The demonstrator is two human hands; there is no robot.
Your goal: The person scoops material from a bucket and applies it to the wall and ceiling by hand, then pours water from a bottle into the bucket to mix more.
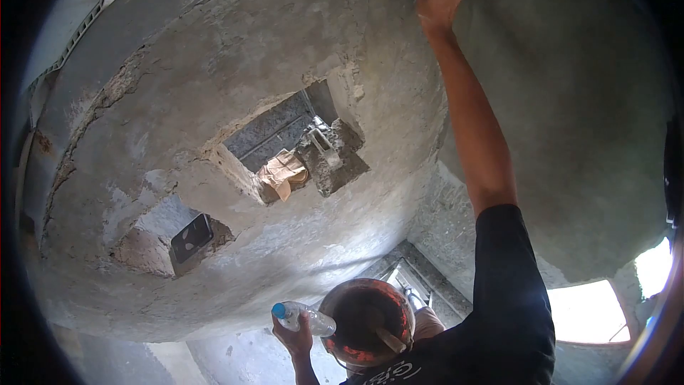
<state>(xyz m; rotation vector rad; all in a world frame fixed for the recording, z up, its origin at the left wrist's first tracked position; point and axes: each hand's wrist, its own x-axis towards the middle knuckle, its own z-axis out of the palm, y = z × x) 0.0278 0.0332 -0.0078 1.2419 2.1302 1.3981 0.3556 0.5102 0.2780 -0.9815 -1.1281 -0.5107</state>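
My left hand [296, 339], low in the view, is wrapped around a clear plastic bottle [313, 321] with a blue cap, which lies tilted beside the bucket. The bucket [354, 353] has a worn orange-red rim and a dark inside, and a wooden handle [390, 340] sticks up from it. High at the top edge, my right hand [438, 3] reaches to the rough seam between the grey wall [377, 43] and the smoother darker surface [563, 100]. Its fingers are curled in; what they pinch is too small and cut off to name.
A rectangular opening in the wall holds a crumpled brown paper piece [283, 173] and a rough mortar lump [331, 160]. In a smaller niche leans a dark phone [192, 237]. Bright window openings [588, 311] lie at lower right. A cracked plaster edge [107, 100] runs along the left.
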